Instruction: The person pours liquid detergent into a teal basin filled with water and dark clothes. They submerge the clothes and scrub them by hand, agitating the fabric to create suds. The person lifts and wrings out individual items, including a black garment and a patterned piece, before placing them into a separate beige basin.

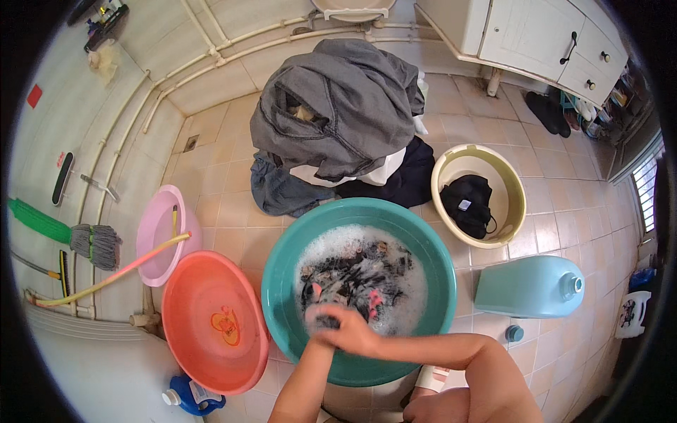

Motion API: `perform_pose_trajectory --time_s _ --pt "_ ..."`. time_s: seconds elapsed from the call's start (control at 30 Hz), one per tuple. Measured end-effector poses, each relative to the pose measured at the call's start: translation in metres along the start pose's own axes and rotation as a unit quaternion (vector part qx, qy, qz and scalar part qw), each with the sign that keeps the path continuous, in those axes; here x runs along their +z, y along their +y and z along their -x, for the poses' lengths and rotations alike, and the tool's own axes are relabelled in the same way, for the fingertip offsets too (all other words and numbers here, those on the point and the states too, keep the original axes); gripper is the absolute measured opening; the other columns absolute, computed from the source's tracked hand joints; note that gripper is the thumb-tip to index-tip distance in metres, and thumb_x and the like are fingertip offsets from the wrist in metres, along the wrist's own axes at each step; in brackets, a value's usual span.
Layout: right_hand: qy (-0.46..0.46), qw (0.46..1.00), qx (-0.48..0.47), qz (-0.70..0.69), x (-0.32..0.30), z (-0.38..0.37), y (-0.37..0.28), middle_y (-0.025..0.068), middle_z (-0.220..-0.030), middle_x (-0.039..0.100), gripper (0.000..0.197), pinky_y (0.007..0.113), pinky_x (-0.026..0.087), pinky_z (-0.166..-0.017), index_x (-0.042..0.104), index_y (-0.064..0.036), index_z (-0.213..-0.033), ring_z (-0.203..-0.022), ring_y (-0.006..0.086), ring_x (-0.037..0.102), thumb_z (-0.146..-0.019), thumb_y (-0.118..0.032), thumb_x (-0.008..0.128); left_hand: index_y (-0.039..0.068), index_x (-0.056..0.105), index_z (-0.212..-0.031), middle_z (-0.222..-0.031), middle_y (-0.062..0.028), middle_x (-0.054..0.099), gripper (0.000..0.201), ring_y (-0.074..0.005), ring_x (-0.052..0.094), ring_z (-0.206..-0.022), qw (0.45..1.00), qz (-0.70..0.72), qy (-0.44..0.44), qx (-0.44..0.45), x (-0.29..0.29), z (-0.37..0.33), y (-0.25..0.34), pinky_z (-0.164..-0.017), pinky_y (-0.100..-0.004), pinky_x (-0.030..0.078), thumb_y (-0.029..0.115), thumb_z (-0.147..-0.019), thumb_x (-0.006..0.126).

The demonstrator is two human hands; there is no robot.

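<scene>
A large green basin [441, 282] stands in front of me, holding soapy water with thick white foam [338, 238]. Dark wet clothing [352, 271] with pink patches floats and bunches in it. Over the near left part of the water, my right hand [352, 333] crosses onto my left hand [326, 311], and the two are pressed close together. A small dark patch, perhaps wet cloth, shows between them. Motion blurs my fingers, and the right hand partly hides the left, so their grip is unclear.
Grey clothing [338, 106] is heaped beyond the basin. An orange basin [204, 317] and a pink basin [169, 264] with a hose [120, 275] stand left. Right are a cream basin [513, 176] holding black cloth [469, 204], a teal jug [525, 285] on its side and its cap [515, 333].
</scene>
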State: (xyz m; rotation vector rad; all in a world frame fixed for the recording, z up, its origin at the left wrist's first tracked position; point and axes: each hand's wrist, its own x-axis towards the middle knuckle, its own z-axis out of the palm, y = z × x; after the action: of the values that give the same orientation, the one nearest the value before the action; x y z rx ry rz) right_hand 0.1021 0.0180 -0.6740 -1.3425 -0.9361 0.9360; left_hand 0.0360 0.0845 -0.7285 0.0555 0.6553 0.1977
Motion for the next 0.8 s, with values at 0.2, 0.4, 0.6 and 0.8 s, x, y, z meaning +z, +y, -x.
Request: perform_pose_trajectory --time_s 0.2,0.4,0.6,0.8 --pt "0.028 0.941 -0.186 0.281 -0.016 -0.001 0.000 0.0107 -0.081 0.065 0.025 0.036 0.050 -0.061 0.064 -0.0097 -0.082 -0.073 0.0256 0.064 -0.071 -0.032 0.067 0.000 0.049 -0.116 -0.116 -0.0132 0.054 0.059 -0.0270 0.053 -0.106 0.984 0.031 -0.124 0.121 0.034 -0.005 0.020 -0.090 -0.0387 0.044 0.050 -0.086 0.040" --pt "0.207 0.956 0.174 0.113 -0.057 -0.060 0.147 0.0174 -0.065 0.058 0.033 0.038 0.043 -0.057 0.061 0.0010 -0.076 -0.059 0.0256 0.058 -0.074 -0.031 0.064 0.003 0.045 -0.121 -0.119 -0.0077 0.052 0.035 -0.0224 0.052 -0.106 0.951 -0.148 0.122 0.242 0.004 -0.027 -0.013 -0.090 -0.0368 0.044 0.023 -0.092 0.044" --pt "0.100 0.894 0.188 0.394 -0.078 -0.030 0.162 0.0238 -0.093 0.061 0.041 0.045 0.046 -0.073 0.054 0.0004 -0.103 -0.084 0.0394 0.059 -0.077 -0.031 0.062 -0.001 0.036 -0.127 -0.122 -0.0094 0.044 0.054 -0.0219 0.045 -0.107 0.958 -0.086 0.243 0.123 -0.045 -0.033 0.016 -0.102 -0.0409 0.031 0.023 -0.085 0.058" --pt "0.121 0.973 0.178 0.082 -0.040 -0.039 0.112 0.0213 -0.093 0.063 0.035 0.036 0.046 -0.079 0.059 -0.0036 -0.103 -0.089 0.0299 0.061 -0.077 -0.026 0.062 0.002 0.038 -0.125 -0.120 -0.0187 0.045 0.052 -0.0327 0.047 -0.107 0.979 -0.038 0.190 0.065 -0.065 -0.034 0.015 -0.094 -0.0487 0.040 0.031 -0.085 0.055"
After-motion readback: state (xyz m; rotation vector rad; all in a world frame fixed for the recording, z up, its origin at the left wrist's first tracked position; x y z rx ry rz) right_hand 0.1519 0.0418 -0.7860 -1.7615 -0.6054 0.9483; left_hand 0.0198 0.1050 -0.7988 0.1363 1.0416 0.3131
